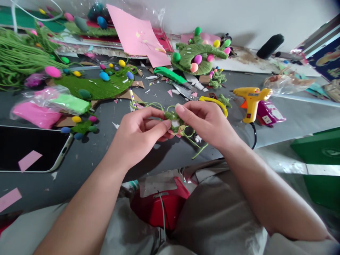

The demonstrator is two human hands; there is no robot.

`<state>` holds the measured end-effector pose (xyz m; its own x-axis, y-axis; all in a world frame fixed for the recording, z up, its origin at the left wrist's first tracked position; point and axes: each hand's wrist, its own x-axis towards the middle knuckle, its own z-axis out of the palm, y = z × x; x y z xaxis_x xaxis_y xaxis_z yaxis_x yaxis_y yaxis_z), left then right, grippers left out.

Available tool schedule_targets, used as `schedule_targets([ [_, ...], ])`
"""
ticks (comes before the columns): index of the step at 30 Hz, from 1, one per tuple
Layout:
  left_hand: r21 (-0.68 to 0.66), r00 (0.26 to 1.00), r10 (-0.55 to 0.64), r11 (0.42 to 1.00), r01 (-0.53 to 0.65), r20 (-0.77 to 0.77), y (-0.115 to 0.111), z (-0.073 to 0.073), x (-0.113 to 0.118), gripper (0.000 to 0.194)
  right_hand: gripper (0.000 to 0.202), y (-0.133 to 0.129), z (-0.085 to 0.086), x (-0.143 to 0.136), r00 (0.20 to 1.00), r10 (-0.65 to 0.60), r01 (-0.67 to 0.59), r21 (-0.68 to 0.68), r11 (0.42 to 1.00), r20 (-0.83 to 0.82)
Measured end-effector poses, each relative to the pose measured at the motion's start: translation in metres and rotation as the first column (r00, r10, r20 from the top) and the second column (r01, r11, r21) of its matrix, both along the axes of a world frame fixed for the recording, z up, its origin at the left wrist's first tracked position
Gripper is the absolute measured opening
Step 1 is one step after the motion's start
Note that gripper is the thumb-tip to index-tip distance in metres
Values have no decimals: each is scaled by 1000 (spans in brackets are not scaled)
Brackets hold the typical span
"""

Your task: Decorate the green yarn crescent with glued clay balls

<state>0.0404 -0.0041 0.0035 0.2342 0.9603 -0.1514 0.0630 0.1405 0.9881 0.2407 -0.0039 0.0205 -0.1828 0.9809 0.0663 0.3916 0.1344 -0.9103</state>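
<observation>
Between my two hands, above the table's front part, is a small piece wrapped in green yarn (175,124) with a pale patch on its face. My left hand (143,129) pinches it between thumb and fingers from the left. From the right, my right hand (204,120) has thumb and fingers closed at its upper edge, on the green yarn. A loose yarn tail (199,150) hangs down to the right. Just behind my right hand lie scissors with yellow handles (216,102). A green utility knife (171,75) rests farther back among paper scraps.
A yellow glue gun (251,99) stands at the right with its cord. Left are a phone (32,148), a bag of pink and green clay (50,108) and a green yarn bundle (21,58). Yarn-wrapped shapes with coloured balls (199,58) sit behind, near pink paper (132,30).
</observation>
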Motion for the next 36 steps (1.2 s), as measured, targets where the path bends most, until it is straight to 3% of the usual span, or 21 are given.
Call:
schedule_targets([
  [21, 1, 998, -49, 999, 49, 47, -1, 2, -3, 22, 47, 2, -8, 0, 999, -7, 4, 82, 997, 35],
  [26, 27, 997, -81, 996, 80, 7, -1, 3, -2, 19, 52, 2, 1, 3, 997, 69, -72, 87, 994, 44],
  [30, 46, 999, -42, 998, 43, -22, 0, 3, 0, 13, 61, 2, 6, 10, 998, 43, -47, 82, 995, 52],
  [36, 48, 1000, 20, 999, -20, 12, 1, -2, 1, 20, 39, 1, 2, 12, 996, 61, -67, 103, 992, 64],
])
